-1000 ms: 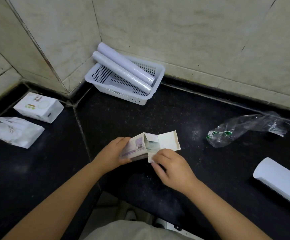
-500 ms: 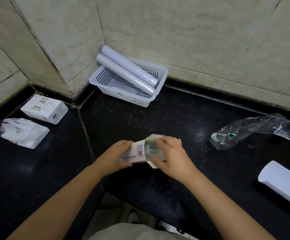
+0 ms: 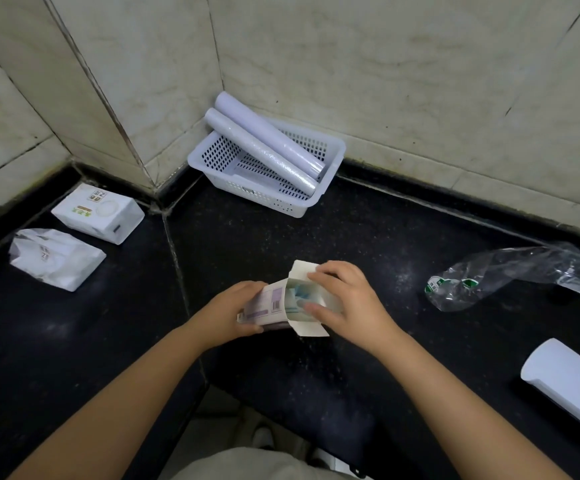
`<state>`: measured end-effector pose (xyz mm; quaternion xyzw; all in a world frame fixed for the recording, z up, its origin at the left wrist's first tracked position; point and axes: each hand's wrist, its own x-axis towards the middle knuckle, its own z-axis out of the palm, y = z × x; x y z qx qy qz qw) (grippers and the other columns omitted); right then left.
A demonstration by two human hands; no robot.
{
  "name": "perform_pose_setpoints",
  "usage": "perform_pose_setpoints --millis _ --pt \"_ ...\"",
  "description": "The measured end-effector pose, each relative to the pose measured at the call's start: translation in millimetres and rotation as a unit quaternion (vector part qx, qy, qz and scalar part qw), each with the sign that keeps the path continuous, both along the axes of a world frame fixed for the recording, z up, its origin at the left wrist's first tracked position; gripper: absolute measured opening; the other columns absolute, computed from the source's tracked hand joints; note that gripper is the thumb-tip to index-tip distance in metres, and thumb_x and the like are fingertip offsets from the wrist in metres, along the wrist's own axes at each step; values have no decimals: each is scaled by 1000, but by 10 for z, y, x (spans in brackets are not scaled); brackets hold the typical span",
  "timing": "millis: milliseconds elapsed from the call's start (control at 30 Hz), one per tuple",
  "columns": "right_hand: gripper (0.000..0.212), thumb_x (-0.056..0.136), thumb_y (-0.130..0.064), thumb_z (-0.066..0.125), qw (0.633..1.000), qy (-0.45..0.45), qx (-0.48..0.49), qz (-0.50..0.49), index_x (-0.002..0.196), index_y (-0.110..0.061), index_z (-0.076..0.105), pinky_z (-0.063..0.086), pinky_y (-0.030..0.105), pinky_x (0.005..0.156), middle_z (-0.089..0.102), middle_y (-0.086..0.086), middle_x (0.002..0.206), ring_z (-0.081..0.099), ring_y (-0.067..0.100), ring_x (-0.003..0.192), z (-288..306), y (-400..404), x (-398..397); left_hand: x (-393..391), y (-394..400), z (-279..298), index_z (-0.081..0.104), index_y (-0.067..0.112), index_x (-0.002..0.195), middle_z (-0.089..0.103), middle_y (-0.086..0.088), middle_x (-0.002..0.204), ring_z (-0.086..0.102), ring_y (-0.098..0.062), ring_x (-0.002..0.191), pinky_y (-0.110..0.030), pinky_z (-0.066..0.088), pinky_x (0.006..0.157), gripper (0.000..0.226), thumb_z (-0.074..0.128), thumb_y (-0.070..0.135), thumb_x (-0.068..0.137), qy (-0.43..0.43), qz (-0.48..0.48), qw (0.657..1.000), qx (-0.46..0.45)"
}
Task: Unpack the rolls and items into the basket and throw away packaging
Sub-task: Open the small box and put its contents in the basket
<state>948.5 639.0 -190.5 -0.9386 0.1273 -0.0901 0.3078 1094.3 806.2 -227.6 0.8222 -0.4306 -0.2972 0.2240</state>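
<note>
A small white and purple carton (image 3: 268, 304) lies on the black counter in front of me, its right end open with flaps spread. My left hand (image 3: 234, 311) grips its closed end. My right hand (image 3: 345, 299) is at the open end, thumb and fingers pinching the bluish contents (image 3: 297, 296) just inside. At the back corner stands a white perforated basket (image 3: 227, 156) with two pale rolls (image 3: 264, 143) lying across it. A third white roll (image 3: 572, 382) lies at the right edge.
Crumpled clear plastic wrap (image 3: 510, 275) lies on the counter to the right. Two white tissue packs (image 3: 99, 213) (image 3: 56, 259) lie on the left counter section. Tiled walls close off the back. The counter's front edge is just below my wrists.
My right hand moved from the carton's lower flap up to the open end and now pinches the contents inside. The left hand has kept its grip on the carton.
</note>
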Motion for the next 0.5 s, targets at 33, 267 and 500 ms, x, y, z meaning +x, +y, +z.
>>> perform_pose_setpoints --millis 33,267,500 --pt "42 77 -27 71 1000 -13 -20 -4 115 -9 64 36 36 102 58 12 116 46 26 115 18 -9 -4 2 -12 2 38 21 137 44 4 133 44 -9 119 -31 44 104 69 72 18 77 1 -2 1000 -2" --pt "51 79 -46 60 989 77 -117 50 125 -24 55 30 25 94 49 3 110 39 19 108 123 39 100 12 -28 -3 38 20 138 43 5 136 40 -2 115 -24 39 105 69 72 18 78 -4 -12 1000 -6" --pt "51 82 -54 51 969 146 -187 60 121 -21 56 30 31 91 37 -1 94 39 21 106 105 58 131 -25 -49 -21 37 17 139 41 4 139 38 -1 118 -14 28 101 69 71 19 79 -27 -27 999 -2"
